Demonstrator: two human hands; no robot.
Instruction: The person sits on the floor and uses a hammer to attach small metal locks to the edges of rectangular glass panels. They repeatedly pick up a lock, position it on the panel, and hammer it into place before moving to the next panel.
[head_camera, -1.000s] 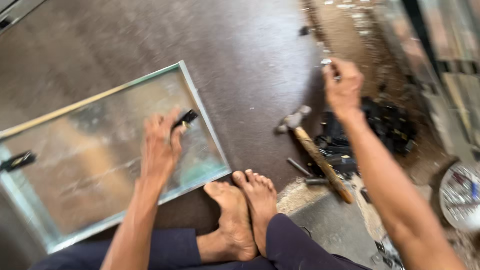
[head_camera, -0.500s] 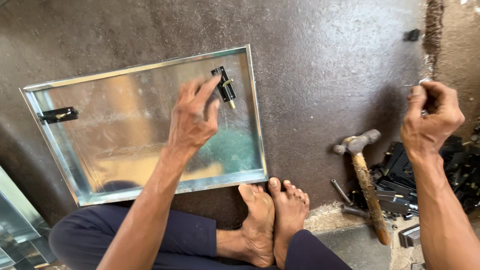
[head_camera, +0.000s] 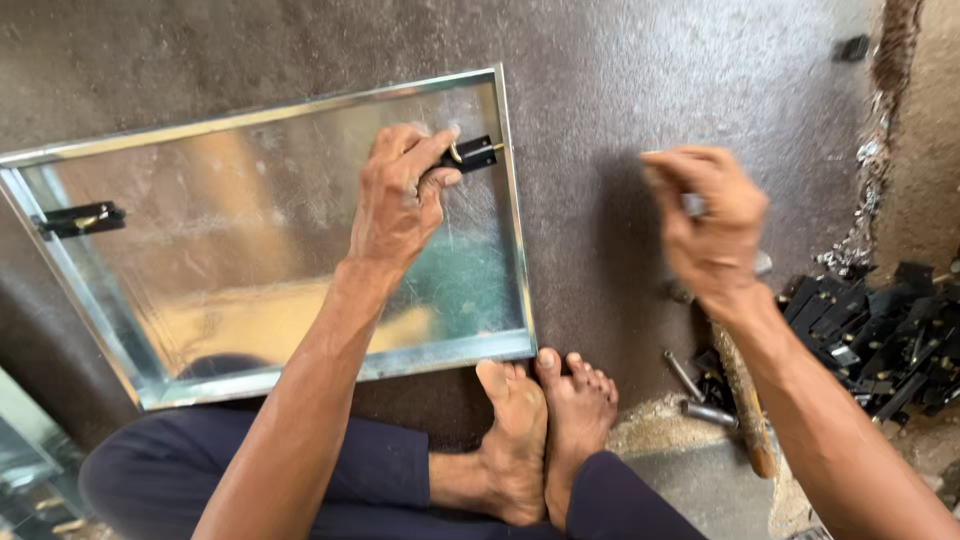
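While the left hand (head_camera: 400, 200) pinches a small black latch (head_camera: 472, 154) at the galvanised sheet-metal panel's (head_camera: 250, 250) right edge, the blurred right hand (head_camera: 712, 225) seems closed; the panel looks light, stiff, sharp-rimmed.

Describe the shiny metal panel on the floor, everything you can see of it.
The metal panel is a rectangular sheet of bright, galvanised-looking steel with a raised folded rim, lying flat on the dark floor, slightly skewed. Its surface is scratched and mirrors blurred colours. A small black latch sits near its left edge, another black latch near the right edge. The left hand rests on the sheet, fingers pinching the right latch. Bare feet touch its near corner.
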